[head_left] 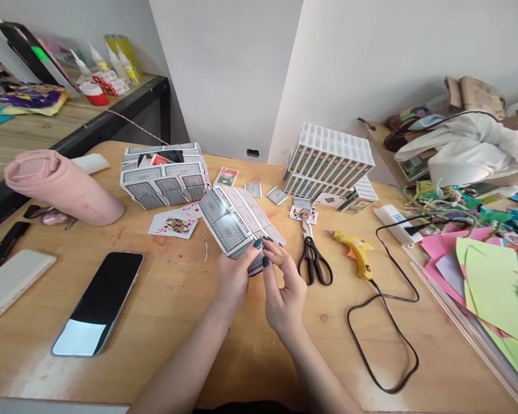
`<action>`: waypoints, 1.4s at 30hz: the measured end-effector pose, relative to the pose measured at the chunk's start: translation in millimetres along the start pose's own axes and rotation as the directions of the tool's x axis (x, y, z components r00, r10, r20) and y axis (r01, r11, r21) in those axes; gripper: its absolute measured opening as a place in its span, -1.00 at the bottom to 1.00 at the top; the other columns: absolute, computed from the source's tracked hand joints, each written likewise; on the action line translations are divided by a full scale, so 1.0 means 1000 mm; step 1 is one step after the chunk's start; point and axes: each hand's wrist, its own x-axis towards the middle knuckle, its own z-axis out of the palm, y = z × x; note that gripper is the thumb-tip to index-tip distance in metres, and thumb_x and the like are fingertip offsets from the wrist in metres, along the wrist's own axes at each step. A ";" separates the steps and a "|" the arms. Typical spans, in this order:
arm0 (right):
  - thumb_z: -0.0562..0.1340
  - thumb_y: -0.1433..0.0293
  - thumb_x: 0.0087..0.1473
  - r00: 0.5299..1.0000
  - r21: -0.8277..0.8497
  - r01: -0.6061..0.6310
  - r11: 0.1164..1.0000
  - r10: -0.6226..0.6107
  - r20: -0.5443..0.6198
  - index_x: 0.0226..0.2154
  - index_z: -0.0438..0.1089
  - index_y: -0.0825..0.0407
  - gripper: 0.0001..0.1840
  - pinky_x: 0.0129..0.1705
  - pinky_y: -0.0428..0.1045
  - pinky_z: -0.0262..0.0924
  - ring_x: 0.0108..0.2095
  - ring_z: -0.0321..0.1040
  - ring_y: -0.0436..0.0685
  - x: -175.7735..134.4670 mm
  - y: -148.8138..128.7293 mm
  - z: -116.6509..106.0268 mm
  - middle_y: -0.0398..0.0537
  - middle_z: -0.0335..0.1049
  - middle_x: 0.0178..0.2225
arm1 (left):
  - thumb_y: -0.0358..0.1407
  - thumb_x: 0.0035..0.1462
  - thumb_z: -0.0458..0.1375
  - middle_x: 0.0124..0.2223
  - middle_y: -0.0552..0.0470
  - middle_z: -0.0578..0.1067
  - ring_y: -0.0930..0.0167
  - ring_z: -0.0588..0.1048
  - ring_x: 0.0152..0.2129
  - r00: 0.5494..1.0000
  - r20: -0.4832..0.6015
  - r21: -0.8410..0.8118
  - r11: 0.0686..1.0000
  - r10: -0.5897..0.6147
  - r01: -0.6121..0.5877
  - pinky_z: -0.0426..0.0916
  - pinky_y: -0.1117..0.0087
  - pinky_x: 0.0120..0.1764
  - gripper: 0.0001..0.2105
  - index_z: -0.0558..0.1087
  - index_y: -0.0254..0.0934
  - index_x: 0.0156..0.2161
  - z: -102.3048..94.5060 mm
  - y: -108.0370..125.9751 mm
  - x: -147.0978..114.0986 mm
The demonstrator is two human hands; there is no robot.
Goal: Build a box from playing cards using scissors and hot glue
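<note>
A box-like piece built from grey-backed playing cards (228, 227) is held tilted above the table. My left hand (235, 279) grips its near end, thumb on top and the other fingers hidden beneath. At the near right corner of the same piece, my right hand (285, 282) is closed, thumb and fingertips pinched against the edge. Whether a small scrap is between those fingertips I cannot tell. Behind to the left stands a larger card-covered box (164, 187) with an opening in its top. Face-up playing cards (172, 224) lie close to it.
Black-handled scissors (314, 259) and a yellow hot glue gun (354, 250) with its looping cord lie right. Stacked card packs (332, 161) stand behind. Left are a phone (101, 302), a white power bank (15, 282) and a pink roll (64, 187). Coloured paper (492, 282) covers the right edge.
</note>
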 end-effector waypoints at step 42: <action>0.12 0.45 0.06 0.997 0.122 -0.044 0.992 0.052 -0.062 -0.33 0.30 0.01 -0.92 0.06 0.28 0.13 0.01 0.31 0.20 0.000 0.013 0.019 0.07 0.44 -0.08 | -0.03 -0.05 0.24 -0.25 -0.07 0.59 0.30 0.54 -0.24 0.979 -0.182 -0.046 0.995 -0.094 0.087 0.38 0.36 -0.18 -0.62 0.53 -0.31 -0.25 -0.003 -0.002 0.014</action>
